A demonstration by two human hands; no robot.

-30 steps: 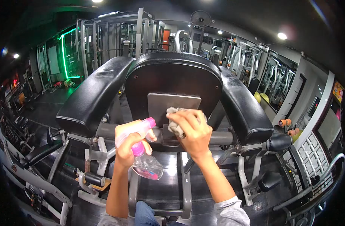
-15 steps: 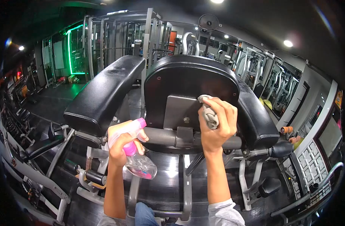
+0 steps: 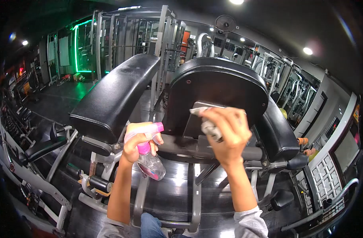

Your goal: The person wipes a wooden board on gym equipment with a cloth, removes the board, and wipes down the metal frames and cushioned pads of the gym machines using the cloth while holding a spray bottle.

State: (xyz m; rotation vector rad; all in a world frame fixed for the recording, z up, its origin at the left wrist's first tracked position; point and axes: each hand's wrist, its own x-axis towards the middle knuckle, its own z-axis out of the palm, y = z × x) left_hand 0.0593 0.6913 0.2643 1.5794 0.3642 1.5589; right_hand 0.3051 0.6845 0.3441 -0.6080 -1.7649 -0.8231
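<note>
My left hand [image 3: 137, 143] is closed round the neck of a clear spray bottle [image 3: 153, 166] with a pink and white trigger head; its nozzle points right. A crumpled grey cloth [image 3: 208, 127] is bunched in my right hand [image 3: 229, 137], which is slightly blurred. The cloth is in front of the metal plate [image 3: 197, 105] on the rear of a black padded backrest [image 3: 221, 85]; whether it touches the plate, I cannot tell. Below runs a thick grey bar [image 3: 171, 144], partly hidden by my right hand.
Long black arm pads flank the backrest, one at the left [image 3: 116, 95] and one at the right [image 3: 277, 129]. A grey metal frame [image 3: 196, 198] stands on the dark floor below. A roller machine [image 3: 98, 183] is at lower left, and a power rack [image 3: 128, 47] stands behind.
My right hand has tilted left with the cloth across the plate. The backrest appears shifted right and turned in view. My left hand with the bottle sits slightly farther right.
</note>
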